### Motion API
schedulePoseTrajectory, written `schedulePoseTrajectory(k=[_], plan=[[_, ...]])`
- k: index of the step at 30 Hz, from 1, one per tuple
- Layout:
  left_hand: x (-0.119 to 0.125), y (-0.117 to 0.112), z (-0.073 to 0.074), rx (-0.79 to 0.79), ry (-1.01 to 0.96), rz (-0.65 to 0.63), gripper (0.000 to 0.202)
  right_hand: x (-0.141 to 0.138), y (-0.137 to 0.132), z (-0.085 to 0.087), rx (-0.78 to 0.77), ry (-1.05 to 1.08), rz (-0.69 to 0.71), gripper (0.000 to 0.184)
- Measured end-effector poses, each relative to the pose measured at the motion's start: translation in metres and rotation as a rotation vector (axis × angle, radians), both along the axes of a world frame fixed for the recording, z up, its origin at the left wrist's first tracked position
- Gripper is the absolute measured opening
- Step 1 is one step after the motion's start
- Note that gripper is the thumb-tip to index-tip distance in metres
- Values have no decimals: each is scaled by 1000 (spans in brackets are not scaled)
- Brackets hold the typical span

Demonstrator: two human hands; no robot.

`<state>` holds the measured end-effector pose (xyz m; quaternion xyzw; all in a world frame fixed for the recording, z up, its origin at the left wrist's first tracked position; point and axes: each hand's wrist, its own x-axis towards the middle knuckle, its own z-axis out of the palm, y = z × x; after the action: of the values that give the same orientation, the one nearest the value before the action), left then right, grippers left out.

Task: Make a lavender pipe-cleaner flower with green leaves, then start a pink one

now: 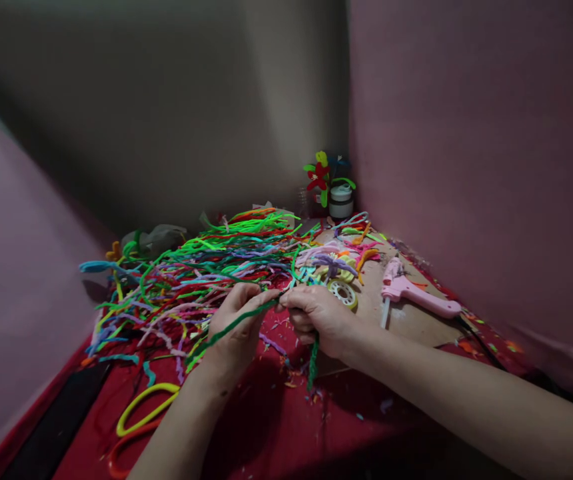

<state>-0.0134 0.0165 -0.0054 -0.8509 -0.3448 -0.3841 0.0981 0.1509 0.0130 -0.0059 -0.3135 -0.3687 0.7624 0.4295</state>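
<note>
My left hand and my right hand meet over the red table, both pinched closed. The left hand grips a dark green pipe cleaner that runs down to the lower left. A second dark green fuzzy stem hangs from under my right hand. The fingertips of both hands touch where the stems meet. Just behind them spreads a big heap of pipe cleaners in many colours.
A pink glue gun lies on a brown board at the right, next to a small tape roll. A pipe-cleaner flower in a white pot stands in the corner. Yellow loops lie front left. Pink walls close both sides.
</note>
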Motion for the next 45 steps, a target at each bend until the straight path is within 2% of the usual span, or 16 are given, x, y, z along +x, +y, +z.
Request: schedulePoseTrajectory(k=[3, 6, 10, 13, 17, 19, 21, 23, 25, 27, 29, 32, 36, 41, 43, 45], plan=[[-1, -5, 11, 142, 86, 44, 22, 1, -2, 3, 45, -14, 26, 9], [3, -15, 31, 229, 263, 86, 15, 2, -4, 7, 71, -16, 50, 13], [9, -30, 57, 108, 378, 76, 12, 5, -10, 13, 213, -145, 97, 12], [11, -38, 68, -251, 185, 71, 15, 9, -18, 17, 596, -394, 1, 15], [13, -40, 68, -983, -336, 122, 19, 15, -31, 20, 1259, -845, -233, 14], [15, -41, 64, -1274, -609, 29, 23, 17, -34, 20, 1554, -987, -280, 14], [16, -42, 61, -1447, -831, -100, 23, 18, -36, 20, 1711, -1044, -295, 18], [17, -45, 61, -1471, -945, -150, 21, 18, -37, 21, 1678, -1034, -315, 21], [16, -49, 64, -1376, -893, -107, 21, 19, -39, 25, 1518, -953, -322, 22], [12, -54, 68, -1182, -779, -41, 17, 19, -42, 31, 1318, -817, -307, 21], [8, -57, 71, -891, -708, -11, 11, 20, -44, 37, 1120, -661, -263, 18], [4, -59, 73, -470, -451, -26, 20, 19, -45, 43, 882, -455, -176, 14], [5, -58, 71, -223, -131, -51, 11, 18, -42, 43, 710, -292, -64, 12], [10, -58, 74, -190, -7, -96, 6, 18, -43, 42, 676, -316, -54, 12], [12, -61, 76, -253, -27, -65, 6, 18, -47, 42, 759, -403, -120, 14], [15, -63, 77, -418, -146, -20, 10, 18, -51, 40, 969, -523, -218, 16]])
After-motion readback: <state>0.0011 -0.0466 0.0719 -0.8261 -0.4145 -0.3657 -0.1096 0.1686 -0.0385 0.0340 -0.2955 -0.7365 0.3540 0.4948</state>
